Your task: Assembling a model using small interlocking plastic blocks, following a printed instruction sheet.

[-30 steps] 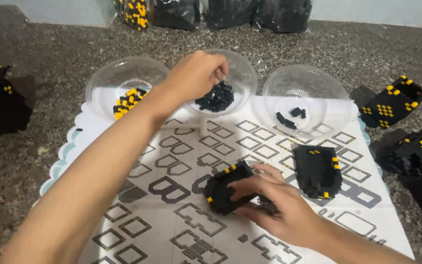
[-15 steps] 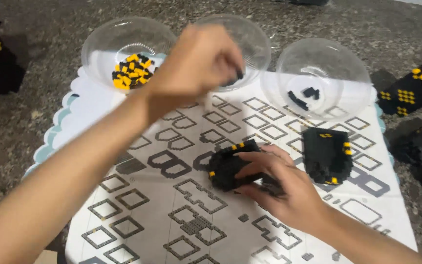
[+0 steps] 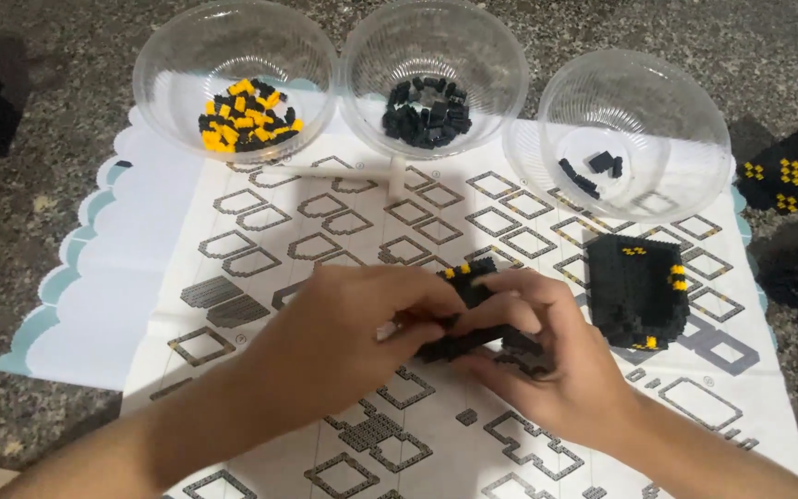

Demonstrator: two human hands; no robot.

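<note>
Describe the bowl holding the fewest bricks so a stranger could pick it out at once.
Start at the white instruction sheet spread on the speckled floor; three clear plastic bowls stand in a row along its far edge. Take the rightmost bowl, just beyond the finished black block. Unlike the left bowl of yellow and black bricks and the middle bowl heaped with black ones, it holds only a few black pieces.

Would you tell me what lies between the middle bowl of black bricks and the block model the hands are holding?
In the head view, only the printed instruction sheet lies between the middle bowl and the block model, plus a small white post standing below the bowl.
</note>
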